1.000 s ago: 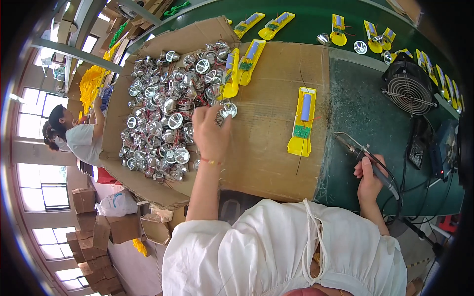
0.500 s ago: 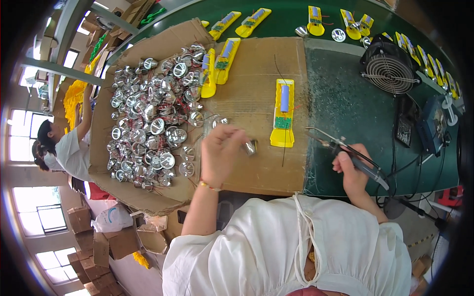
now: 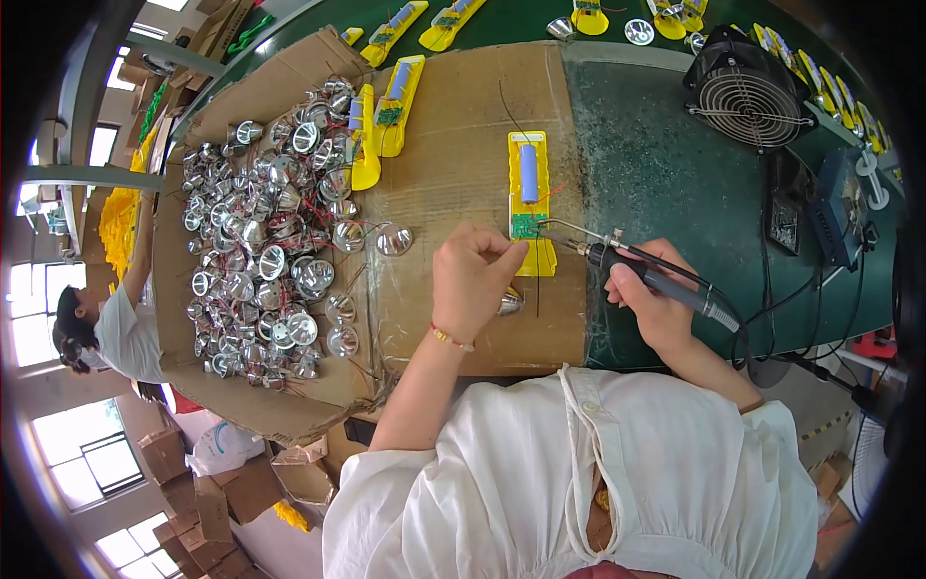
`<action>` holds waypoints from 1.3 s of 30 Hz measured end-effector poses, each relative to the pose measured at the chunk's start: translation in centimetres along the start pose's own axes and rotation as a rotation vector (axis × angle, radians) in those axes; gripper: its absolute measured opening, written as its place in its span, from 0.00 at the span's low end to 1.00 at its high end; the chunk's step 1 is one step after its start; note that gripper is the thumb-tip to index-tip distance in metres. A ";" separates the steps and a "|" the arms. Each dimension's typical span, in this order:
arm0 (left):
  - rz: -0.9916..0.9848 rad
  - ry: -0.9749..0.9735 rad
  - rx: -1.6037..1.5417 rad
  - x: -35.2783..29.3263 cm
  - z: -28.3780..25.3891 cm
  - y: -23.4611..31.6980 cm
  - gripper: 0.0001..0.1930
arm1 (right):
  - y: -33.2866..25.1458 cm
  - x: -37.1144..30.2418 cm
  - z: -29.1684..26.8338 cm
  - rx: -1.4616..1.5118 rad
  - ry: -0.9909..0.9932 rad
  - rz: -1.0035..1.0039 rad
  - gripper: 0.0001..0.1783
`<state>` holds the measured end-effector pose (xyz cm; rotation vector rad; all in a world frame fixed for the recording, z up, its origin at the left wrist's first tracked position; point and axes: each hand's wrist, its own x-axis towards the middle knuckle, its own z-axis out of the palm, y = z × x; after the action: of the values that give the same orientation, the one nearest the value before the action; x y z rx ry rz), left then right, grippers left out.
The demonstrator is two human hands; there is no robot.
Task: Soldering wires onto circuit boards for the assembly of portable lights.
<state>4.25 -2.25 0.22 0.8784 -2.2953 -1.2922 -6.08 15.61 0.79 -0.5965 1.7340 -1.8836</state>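
A yellow lamp housing [image 3: 540, 259] lies upright in the picture on the cardboard, with a blue cylindrical battery [image 3: 529, 174] and a green circuit board [image 3: 526, 227] in it. My right hand [image 3: 658, 294] is closed around a soldering iron [image 3: 656, 278], whose tip is at the board. A thin bent metal tube runs beside the iron. My left hand [image 3: 475, 275] pinches at the housing's left edge, just below the board. Under its fingers is a silver lamp reflector [image 3: 511, 302], partly hidden; it seems held by thin wires too fine to make out.
A cardboard box [image 3: 260, 425] full of silver reflectors [image 3: 275, 261] stands on the left. More yellow housings [image 3: 400, 106] lie beside it and along the far edge. A black fan [image 3: 748, 96] and a blue boxy unit [image 3: 837, 207] with cables are on the right. A person [image 3: 121, 323] works at far left.
My left hand has moved right to the housing, bringing the reflector with it. The soldering iron has come left, its tip now at the circuit board. The whole view has shifted slightly.
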 end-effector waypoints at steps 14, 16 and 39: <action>-0.248 -0.100 -0.055 1.5 -0.2 0.0 0.09 | 0.7 1.2 0.4 0.031 -0.023 0.081 0.07; -0.234 -0.109 -0.071 1.5 -0.2 -0.1 0.09 | 0.6 1.2 0.4 0.003 -0.029 0.063 0.07; -0.265 -0.132 -0.195 0.5 -0.8 0.5 0.09 | 0.3 -0.8 -1.6 0.040 0.038 0.050 0.09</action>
<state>4.21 -2.87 1.02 1.0840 -2.1550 -1.7006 -6.44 17.28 0.35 -0.5007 1.7145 -1.9025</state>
